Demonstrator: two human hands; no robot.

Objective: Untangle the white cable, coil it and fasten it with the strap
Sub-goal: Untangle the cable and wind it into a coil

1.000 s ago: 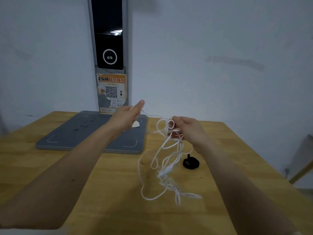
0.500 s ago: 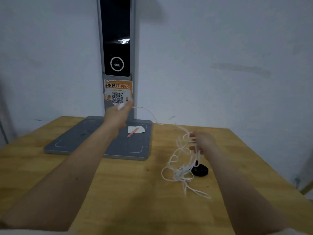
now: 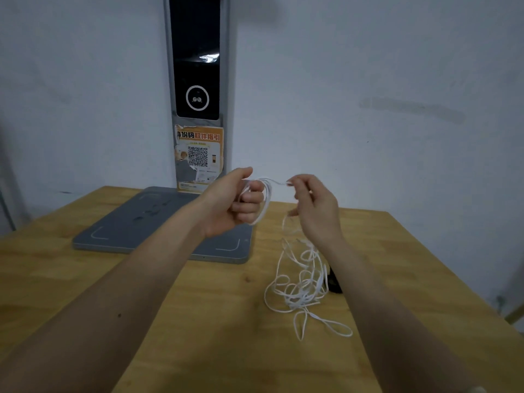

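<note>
Nearest to me, on the wooden table (image 3: 141, 293), lies the loose heap of the white cable (image 3: 300, 287) — loops piled on one another, with a long narrow loop trailing toward me and to the right. Just behind that heap, mostly hidden by my right forearm, a dark shape shows that I take to be the strap (image 3: 334, 282); I cannot make out its form. From the heap the cable climbs almost straight up to my right hand (image 3: 317, 211), which is pinched on the strand at thumb and forefinger, the rest of the fingers loosely curled. From that pinch a short run crosses nearly level to the left and joins the loop wound round the fingers of my left hand (image 3: 235, 202), which is curled closed on that first turn of the coil. So the hands are close together and at the same height, well above the table, and the slack lies below and on the right — the right hand is the nearer one to it. I judge the next wrap depends on that: the right hand feeds cable up from the heap and across to the left. Beyond the hands the grey pad (image 3: 122, 228) rests flat, and behind it the scanner post (image 3: 198, 80) stands against the wall.
</note>
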